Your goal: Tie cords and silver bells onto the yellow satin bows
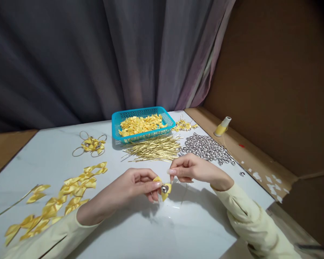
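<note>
Loose bows [52, 207]: strewn down the table's [194, 230] left side.
Left hand [135, 185]: here's the grip, pinching a yellow bow [168, 190], silver bead [164, 188] on it, over mid-table!
Right hand [189, 169]: close by, grip pressed together, any contents too small to tell.
Silver beads [206, 146]: heaped farther right.

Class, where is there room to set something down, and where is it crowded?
Bare tabletop shows on the near side of the left hand and right hand, and at back left, behind the loose bows and left of the looped bows. A smaller gap separates the looped bows from the gold stems. Crowded: around the stems, blue basket and silver pieces.
</note>
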Action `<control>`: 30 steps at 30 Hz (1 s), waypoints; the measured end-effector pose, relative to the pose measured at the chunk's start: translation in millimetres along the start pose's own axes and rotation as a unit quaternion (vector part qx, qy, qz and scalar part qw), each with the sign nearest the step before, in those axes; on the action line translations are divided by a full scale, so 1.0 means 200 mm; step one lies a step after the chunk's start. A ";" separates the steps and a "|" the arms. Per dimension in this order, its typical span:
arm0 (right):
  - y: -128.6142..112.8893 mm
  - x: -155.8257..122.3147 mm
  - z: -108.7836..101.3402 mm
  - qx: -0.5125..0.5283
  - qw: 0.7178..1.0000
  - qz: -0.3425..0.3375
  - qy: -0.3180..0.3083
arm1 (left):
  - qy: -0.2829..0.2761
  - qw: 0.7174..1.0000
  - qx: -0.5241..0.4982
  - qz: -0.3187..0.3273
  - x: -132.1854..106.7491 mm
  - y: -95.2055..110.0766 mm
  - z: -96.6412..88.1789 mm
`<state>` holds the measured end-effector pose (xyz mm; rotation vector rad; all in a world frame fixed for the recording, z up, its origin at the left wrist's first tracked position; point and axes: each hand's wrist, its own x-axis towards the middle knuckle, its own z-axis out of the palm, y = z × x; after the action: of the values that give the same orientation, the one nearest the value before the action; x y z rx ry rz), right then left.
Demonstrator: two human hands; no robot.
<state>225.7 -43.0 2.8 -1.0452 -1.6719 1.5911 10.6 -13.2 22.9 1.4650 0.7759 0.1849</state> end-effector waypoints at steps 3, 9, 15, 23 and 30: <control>-0.01 0.00 0.01 0.000 1.000 -0.001 -0.009 | -0.003 1.000 -0.020 -0.009 0.00 -0.01 0.00; -0.03 -0.01 0.02 0.009 1.000 0.000 -0.007 | 0.009 0.999 -0.041 0.007 0.01 -0.05 0.01; -0.02 -0.02 0.02 0.006 1.000 -0.017 0.010 | 0.038 0.997 -0.059 -0.008 0.00 -0.02 0.04; -0.05 -0.02 0.05 -0.002 1.000 -0.016 0.012 | 0.024 0.995 -0.097 0.003 -0.01 -0.01 0.05; -0.04 -0.01 0.05 0.047 0.998 -0.022 0.034 | 0.016 0.992 -0.124 0.017 0.00 -0.04 0.06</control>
<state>217.1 -49.3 10.6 -0.9978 -1.5481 1.5728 15.7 -24.0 14.8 1.2431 0.7264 0.3207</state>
